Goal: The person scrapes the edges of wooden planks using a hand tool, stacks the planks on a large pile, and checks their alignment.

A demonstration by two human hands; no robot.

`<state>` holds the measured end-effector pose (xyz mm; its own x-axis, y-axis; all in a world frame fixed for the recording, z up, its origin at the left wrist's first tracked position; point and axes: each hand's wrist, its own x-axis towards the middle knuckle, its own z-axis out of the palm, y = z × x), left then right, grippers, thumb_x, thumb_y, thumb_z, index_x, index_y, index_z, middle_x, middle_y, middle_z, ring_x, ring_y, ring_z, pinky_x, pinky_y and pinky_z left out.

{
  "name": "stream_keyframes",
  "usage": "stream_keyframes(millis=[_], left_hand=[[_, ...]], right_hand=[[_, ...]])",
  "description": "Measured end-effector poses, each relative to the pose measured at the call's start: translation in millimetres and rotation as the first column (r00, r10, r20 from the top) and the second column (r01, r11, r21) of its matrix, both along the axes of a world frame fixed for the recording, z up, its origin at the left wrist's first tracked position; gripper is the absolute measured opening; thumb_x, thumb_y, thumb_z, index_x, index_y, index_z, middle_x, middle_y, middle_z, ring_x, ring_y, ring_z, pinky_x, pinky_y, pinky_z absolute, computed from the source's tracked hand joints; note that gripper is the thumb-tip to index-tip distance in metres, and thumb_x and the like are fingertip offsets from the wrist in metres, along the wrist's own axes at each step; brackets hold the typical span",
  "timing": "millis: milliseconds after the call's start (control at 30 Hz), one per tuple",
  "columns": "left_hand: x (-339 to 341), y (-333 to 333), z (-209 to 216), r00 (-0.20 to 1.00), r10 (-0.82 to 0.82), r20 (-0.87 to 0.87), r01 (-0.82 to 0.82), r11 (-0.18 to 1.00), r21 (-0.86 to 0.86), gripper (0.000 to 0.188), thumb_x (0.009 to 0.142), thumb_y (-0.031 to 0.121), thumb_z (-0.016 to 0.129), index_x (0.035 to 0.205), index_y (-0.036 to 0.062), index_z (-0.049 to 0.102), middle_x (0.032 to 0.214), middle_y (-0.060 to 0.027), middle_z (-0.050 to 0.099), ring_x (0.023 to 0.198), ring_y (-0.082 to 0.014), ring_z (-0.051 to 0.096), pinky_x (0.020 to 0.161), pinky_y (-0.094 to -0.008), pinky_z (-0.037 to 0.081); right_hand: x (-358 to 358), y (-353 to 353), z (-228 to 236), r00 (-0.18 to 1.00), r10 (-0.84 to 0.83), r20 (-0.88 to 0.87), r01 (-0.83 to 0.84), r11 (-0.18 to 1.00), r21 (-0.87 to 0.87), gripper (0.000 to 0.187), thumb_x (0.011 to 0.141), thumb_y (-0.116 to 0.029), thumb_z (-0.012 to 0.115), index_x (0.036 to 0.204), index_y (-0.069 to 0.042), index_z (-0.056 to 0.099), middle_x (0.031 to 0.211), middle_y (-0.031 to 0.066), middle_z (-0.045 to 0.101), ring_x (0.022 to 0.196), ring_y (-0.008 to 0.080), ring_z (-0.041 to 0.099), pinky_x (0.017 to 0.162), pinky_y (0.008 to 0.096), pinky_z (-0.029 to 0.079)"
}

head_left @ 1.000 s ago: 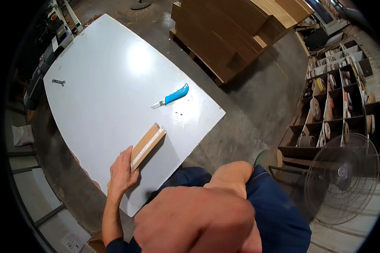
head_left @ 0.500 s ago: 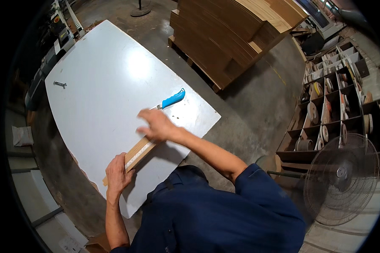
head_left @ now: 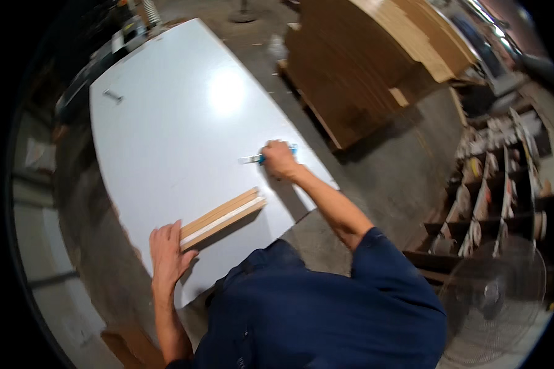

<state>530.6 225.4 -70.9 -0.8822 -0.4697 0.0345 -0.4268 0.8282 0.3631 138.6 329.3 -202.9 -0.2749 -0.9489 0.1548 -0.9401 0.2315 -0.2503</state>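
On the white tabletop (head_left: 166, 147) lies a short piece of light wood (head_left: 212, 216), made of long strips with a pale white band running along it. My left hand (head_left: 168, 251) grips its left end, thumb on the near side and fingers on the far side. Farther right, my right hand (head_left: 279, 161) is closed round a blue-handled utility knife (head_left: 293, 150). The blade points left, just above or on the table; which of these I cannot tell. Most of the handle is hidden under my fingers.
A metal bolt-like piece (head_left: 112, 96) lies at the table's far left. Beyond the right edge stands a tall stack of brown boards (head_left: 345, 80) on a pallet. At right are a compartment shelf (head_left: 474, 203) with rolls and a standing fan (head_left: 492, 295).
My right hand has left the wood's far end, moved right and closed on the knife, which lay loose before. My left hand stays at the wood. The whole view has shifted slightly.
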Motion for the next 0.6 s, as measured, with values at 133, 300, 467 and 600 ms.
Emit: stream_keyframes(millis=[133, 300, 467, 600], left_hand=[[-6.9, 0.4, 17.5, 0.998, 0.065, 0.021, -0.066, 0.997, 0.034, 0.079, 0.06, 0.023, 0.084, 0.129, 0.0022, 0.049, 0.116, -0.0165, 0.052, 0.113, -0.0345, 0.047, 0.108, -0.0528, 0.027], [12.8, 7.5, 22.0, 0.964, 0.237, -0.118, -0.247, 0.966, -0.081, 0.077, 0.068, 0.03, 0.08, 0.13, -0.0002, 0.047, 0.125, -0.0177, 0.051, 0.115, -0.0376, 0.047, 0.107, -0.0492, 0.031], [-7.7, 53.8, 33.3, 0.653, 0.595, -0.469, -0.251, 0.753, 0.608, 0.048, 0.088, 0.023, 0.066, 0.125, -0.003, 0.053, 0.12, -0.0156, 0.059, 0.111, -0.0248, 0.055, 0.097, -0.0349, 0.042], [-9.0, 69.7, 24.1, 0.451, 0.8, -0.396, -0.152, 0.506, 0.849, 0.036, 0.1, 0.024, 0.048, 0.123, -0.0038, 0.053, 0.109, -0.0125, 0.064, 0.096, -0.0147, 0.062, 0.081, -0.0264, 0.05]], right_hand=[[-3.4, 4.5, 24.1, 0.977, -0.063, 0.204, 0.097, 0.981, -0.166, 0.019, 0.074, -0.009, 0.067, 0.092, -0.008, 0.063, 0.086, 0.0122, 0.059, 0.083, 0.0316, 0.057, 0.074, 0.0425, 0.047], [66.0, -12.9, 132.0, 0.844, 0.124, 0.522, 0.033, 0.959, -0.282, 0.03, 0.079, -0.014, 0.072, 0.106, -0.004, 0.065, 0.088, 0.0127, 0.062, 0.074, 0.0266, 0.061, 0.067, 0.0341, 0.049], [175.8, -10.2, 171.6, 0.695, 0.52, 0.497, -0.256, 0.825, -0.505, 0.037, 0.075, -0.006, 0.073, 0.11, 0.0, 0.062, 0.092, 0.0148, 0.062, 0.08, 0.027, 0.062, 0.07, 0.0344, 0.051], [231.3, -3.3, 160.6, 0.633, 0.642, 0.433, -0.466, 0.762, -0.449, 0.055, 0.073, -0.019, 0.078, 0.121, -0.001, 0.056, 0.105, 0.0173, 0.06, 0.092, 0.0342, 0.059, 0.078, 0.0396, 0.05]])
